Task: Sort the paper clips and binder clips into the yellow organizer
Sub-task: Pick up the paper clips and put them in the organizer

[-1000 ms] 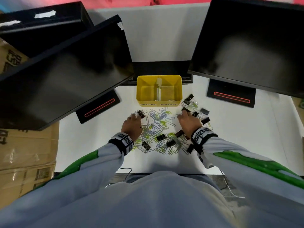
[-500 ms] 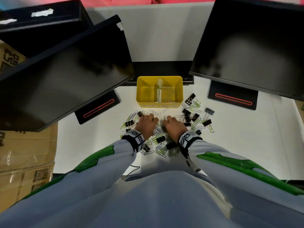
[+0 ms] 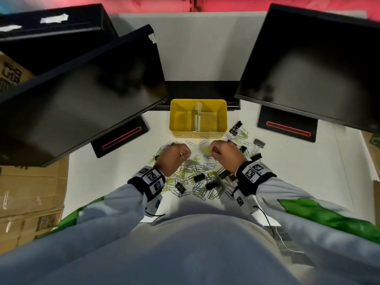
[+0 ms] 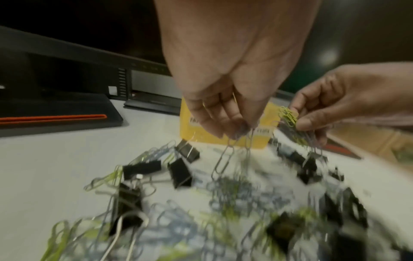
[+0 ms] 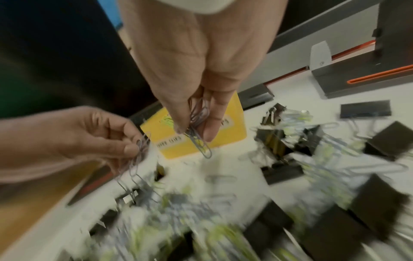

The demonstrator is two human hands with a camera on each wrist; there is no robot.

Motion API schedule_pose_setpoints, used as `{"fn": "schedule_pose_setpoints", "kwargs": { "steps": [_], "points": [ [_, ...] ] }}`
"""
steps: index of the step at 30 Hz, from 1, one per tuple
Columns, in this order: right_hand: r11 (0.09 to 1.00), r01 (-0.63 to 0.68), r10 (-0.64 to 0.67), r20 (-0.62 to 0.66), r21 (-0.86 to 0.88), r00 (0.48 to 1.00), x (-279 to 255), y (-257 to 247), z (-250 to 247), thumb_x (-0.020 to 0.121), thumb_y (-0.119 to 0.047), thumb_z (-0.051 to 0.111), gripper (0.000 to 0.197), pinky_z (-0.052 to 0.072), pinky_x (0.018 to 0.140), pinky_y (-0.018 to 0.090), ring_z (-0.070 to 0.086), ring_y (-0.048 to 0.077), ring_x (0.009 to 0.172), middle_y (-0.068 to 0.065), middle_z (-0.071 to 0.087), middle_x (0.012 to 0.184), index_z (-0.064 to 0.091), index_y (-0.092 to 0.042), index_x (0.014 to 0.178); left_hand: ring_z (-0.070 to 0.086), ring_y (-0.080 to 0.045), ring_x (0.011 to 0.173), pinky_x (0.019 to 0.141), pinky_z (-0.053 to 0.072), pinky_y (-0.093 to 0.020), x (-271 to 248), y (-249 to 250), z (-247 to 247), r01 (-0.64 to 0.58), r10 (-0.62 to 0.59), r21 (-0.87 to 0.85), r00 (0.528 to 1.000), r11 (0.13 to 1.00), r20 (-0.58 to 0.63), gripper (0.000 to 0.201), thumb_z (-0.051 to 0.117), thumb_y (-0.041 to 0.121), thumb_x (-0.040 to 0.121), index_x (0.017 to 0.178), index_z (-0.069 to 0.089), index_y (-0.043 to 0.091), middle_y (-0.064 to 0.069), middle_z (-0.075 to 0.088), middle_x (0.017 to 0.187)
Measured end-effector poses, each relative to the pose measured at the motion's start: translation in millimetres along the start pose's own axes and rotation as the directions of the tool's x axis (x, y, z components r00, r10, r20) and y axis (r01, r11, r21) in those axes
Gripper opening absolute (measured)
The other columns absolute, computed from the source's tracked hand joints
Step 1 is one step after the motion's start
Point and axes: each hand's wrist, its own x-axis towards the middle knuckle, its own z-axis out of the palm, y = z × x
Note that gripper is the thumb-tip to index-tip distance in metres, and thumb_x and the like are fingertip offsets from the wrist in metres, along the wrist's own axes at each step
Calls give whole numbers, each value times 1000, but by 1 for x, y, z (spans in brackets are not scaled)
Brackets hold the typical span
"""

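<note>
The yellow organizer stands at the back of the white table, split by a divider into two compartments. In front of it lies a mixed pile of silver and green paper clips and black binder clips. My left hand is raised over the pile's front left and pinches a bunch of silver paper clips that dangle from its fingertips. My right hand, over the front right, pinches green and silver paper clips. Both hands hover just short of the organizer's front wall.
Two dark monitors lean in at the left and right, their bases flanking the organizer. Cardboard boxes stand left of the table. More binder clips lie at the right of the pile.
My hands came together from the pile's sides, closed on paper clips in its middle, then lifted and moved forward toward the organizer with the clips pinched.
</note>
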Motion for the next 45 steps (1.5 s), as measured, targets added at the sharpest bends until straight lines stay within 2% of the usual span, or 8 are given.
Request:
{"fn": "schedule_pose_setpoints", "kwargs": {
  "steps": [4, 8, 19, 25, 29, 33, 37, 45],
  "points": [
    [952, 6, 45, -160, 306, 986, 18, -36, -24, 92, -14, 61, 8, 50, 75, 17, 62, 4, 77, -10, 64, 85, 63, -21, 90, 67, -8, 69, 63, 52, -19, 6, 24, -45, 73, -113, -284, 986, 956, -126, 8, 64, 23, 90, 93, 69, 17, 4, 72, 86],
    [885, -35, 148, -208, 464, 967, 69, -63, -35, 89, -15, 66, 10, 59, 72, 33, 66, 11, 74, -4, 66, 82, 61, -22, 84, 69, -10, 70, 68, 59, -29, 37, 35, -80, 58, -151, -327, 952, 943, -266, 6, 63, 17, 90, 91, 68, 21, 6, 72, 79],
    [994, -2, 20, -169, 109, 985, 91, -60, -26, 91, -21, 63, 22, 53, 85, 29, 63, 14, 91, 2, 68, 103, 63, -16, 113, 65, -16, 87, 80, 54, -32, 68, 21, -59, 89, -111, -80, 938, 993, -328, 18, 58, 16, 87, 103, 64, 18, -3, 68, 102],
    [980, 151, -135, 133, -125, 982, 35, -5, 11, 92, -21, 58, 23, 55, 77, 36, 66, 21, 92, 2, 66, 108, 61, -18, 114, 65, -19, 81, 73, 54, -34, 3, -11, -3, 29, -32, 90, 999, 996, 37, 10, 65, 26, 87, 97, 64, 24, 1, 67, 94],
    [914, 85, 51, 320, -397, 946, 36, 17, 32, 89, -39, 62, 75, 48, 97, 46, 38, 31, 133, 9, 26, 152, 23, -18, 149, 56, -27, 108, 82, 53, -39, -7, -21, 29, -2, -85, 354, 969, 935, 231, 50, 68, 28, 85, 128, 48, 15, -9, 49, 123],
    [847, 118, 89, 358, -518, 930, 40, 16, 44, 78, -46, 72, 102, 37, 105, 46, 23, 31, 139, 10, 14, 156, 9, -15, 152, 46, -30, 112, 91, 47, -44, -4, -26, 47, -60, -75, 503, 967, 862, 243, 76, 79, 31, 74, 134, 37, 12, -14, 41, 128],
    [829, 209, 0, 375, -518, 927, 34, 14, 51, 76, -26, 75, 74, 44, 95, 41, 36, 30, 125, 12, 33, 138, 34, -11, 136, 54, -34, 105, 83, 46, -43, 5, -22, 53, -83, -42, 530, 974, 844, 221, 46, 66, 16, 83, 122, 44, 8, -15, 48, 119],
    [849, 199, 11, 391, -490, 920, 15, 16, 55, 87, 3, 57, 48, 49, 78, 42, 57, 36, 108, 18, 44, 128, 39, -2, 131, 61, -29, 94, 71, 50, -38, 7, -30, 44, -18, -54, 371, 982, 928, 184, 19, 52, 22, 94, 108, 58, 11, -10, 62, 105]
  ]
}}
